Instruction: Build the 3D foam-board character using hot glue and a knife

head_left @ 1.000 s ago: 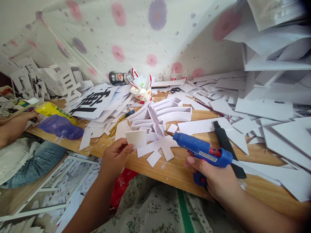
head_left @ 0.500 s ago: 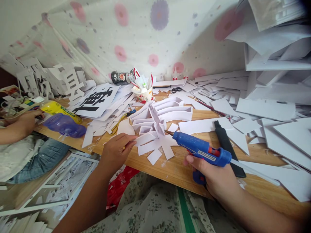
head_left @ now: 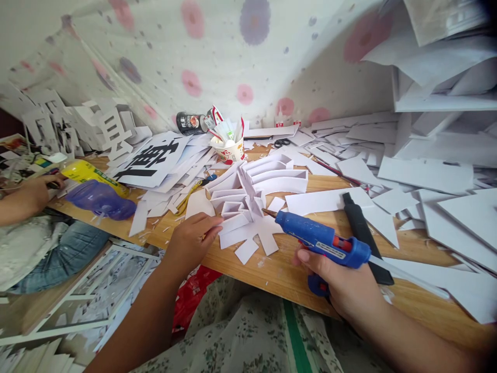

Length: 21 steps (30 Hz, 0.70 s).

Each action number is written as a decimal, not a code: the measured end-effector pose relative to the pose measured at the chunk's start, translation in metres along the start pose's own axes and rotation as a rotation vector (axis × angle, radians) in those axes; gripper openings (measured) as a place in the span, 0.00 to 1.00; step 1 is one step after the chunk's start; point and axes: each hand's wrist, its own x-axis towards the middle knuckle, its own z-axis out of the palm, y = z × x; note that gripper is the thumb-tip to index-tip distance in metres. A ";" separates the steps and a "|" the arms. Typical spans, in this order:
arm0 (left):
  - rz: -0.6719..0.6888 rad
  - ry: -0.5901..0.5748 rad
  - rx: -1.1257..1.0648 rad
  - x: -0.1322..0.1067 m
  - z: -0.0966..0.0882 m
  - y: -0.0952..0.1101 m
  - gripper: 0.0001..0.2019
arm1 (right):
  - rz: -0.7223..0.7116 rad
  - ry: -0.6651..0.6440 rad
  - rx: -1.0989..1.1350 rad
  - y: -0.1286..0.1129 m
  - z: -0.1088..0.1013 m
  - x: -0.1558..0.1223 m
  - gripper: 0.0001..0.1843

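Observation:
A blue hot glue gun [head_left: 310, 231] is gripped in my right hand [head_left: 337, 280], with a clear glue stick [head_left: 411, 275] poking out of its back. Its metal nozzle points left, close to the white foam-board character [head_left: 267, 228]. Thin upright walls rise from the character's upper strokes, while several lower strokes lie flat. My left hand [head_left: 192, 238] pinches the left end of a short white strip [head_left: 237, 223] between thumb and fingers. That strip rests on edge along a lower-left stroke; its exact contact is hard to see.
A black bar-shaped tool [head_left: 363, 233] lies right of the glue gun. Behind the character stand a paper cup [head_left: 229, 153] of tubes and black scissors [head_left: 281, 143]. White offcuts [head_left: 427, 176] pile up on the right. At left are a purple bottle [head_left: 101, 199] and another person's hand [head_left: 39, 191].
My left hand has shifted slightly right, bringing the white strip closer in against the character. My right hand and the glue gun stay nearly still.

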 end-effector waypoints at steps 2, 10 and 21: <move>0.005 0.005 -0.002 0.000 0.001 0.000 0.07 | 0.000 0.011 0.008 0.001 0.000 0.000 0.13; 0.032 0.033 0.000 0.000 0.003 -0.001 0.07 | 0.019 0.017 -0.007 0.005 -0.001 0.001 0.14; 0.083 0.016 0.066 0.002 0.005 -0.003 0.09 | 0.033 0.015 -0.031 0.006 -0.001 0.001 0.17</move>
